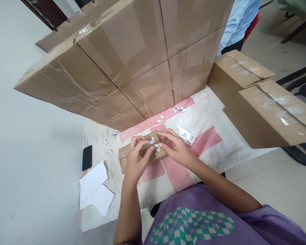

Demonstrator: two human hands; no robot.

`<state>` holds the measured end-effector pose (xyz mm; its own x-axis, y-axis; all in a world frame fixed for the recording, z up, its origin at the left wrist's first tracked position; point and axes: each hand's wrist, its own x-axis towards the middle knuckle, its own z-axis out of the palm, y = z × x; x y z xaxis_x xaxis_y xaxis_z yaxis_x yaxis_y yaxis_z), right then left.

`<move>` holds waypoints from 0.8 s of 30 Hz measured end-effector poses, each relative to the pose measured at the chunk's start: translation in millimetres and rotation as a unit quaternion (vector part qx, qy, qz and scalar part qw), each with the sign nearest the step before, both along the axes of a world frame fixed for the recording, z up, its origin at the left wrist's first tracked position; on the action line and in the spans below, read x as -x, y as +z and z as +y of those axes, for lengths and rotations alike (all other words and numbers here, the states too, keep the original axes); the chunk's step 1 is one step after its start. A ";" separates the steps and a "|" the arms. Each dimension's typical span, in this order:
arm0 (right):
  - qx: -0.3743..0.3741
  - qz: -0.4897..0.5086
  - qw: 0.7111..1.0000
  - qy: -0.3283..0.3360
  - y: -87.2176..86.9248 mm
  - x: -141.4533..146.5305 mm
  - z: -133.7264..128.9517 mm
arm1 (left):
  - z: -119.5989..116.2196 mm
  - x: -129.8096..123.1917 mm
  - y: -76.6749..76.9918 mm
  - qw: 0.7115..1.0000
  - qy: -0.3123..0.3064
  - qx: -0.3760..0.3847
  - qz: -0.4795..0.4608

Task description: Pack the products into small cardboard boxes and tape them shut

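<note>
A small brown cardboard box (124, 154) lies on the cloth-covered table in front of me, its flaps and seam facing up. Over it, my left hand (138, 154) has thumb and forefinger bent together at a crinkled piece of clear plastic (156, 148), which looks like tape. My right hand (177, 147) reaches in from the other side, fingers stretched to the box's far edge and thumb apart, its tip against the plastic. Between the hands a small white paper scrap (152, 140) rests on the box. A white plastic tray-like piece (185, 136) lies just beyond my right hand.
Large taped cartons (142, 51) form a wall behind the table; two more boxes (277, 112) stand at right. A black phone (87, 158), white paper sheets (94, 185) and crumpled scraps (109, 151) lie at left. Someone in a light blue shirt (241, 22) is behind the cartons.
</note>
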<state>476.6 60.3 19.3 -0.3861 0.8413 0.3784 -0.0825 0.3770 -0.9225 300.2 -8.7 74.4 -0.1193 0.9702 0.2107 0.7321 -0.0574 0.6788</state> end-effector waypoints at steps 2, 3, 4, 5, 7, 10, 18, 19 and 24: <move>0.001 0.022 0.999 0.038 6.3 -5.4 3.8 | -3.6 -6.9 6.8 0.999 -0.032 0.003 0.002; -0.009 0.031 0.998 0.060 8.3 -8.0 5.2 | -4.6 -9.6 9.4 0.999 -0.044 0.005 0.003; -0.022 0.038 0.996 0.083 9.7 -10.5 6.3 | -5.2 -11.8 11.5 0.999 -0.052 0.008 0.003; -0.036 0.043 0.993 0.104 10.4 -13.0 7.1 | -5.5 -13.4 13.1 0.998 -0.057 0.011 0.003; -0.052 0.043 0.989 0.133 10.9 -17.5 7.5 | -5.7 -15.1 15.0 0.998 -0.062 0.016 0.004; -0.059 0.026 0.988 0.139 11.3 -22.9 6.6 | -5.7 -15.7 15.7 0.997 -0.068 0.022 0.000; -0.143 -0.046 0.985 0.083 13.7 -30.2 9.6 | -3.6 -21.2 15.3 0.996 -0.075 0.055 -0.007; -0.149 -0.060 0.984 0.077 14.1 -30.2 9.9 | -3.2 -22.5 14.6 0.996 -0.075 0.051 -0.001; -0.162 -0.122 0.977 0.058 15.8 -29.7 12.1 | -0.9 -26.2 10.2 0.996 -0.067 0.034 0.047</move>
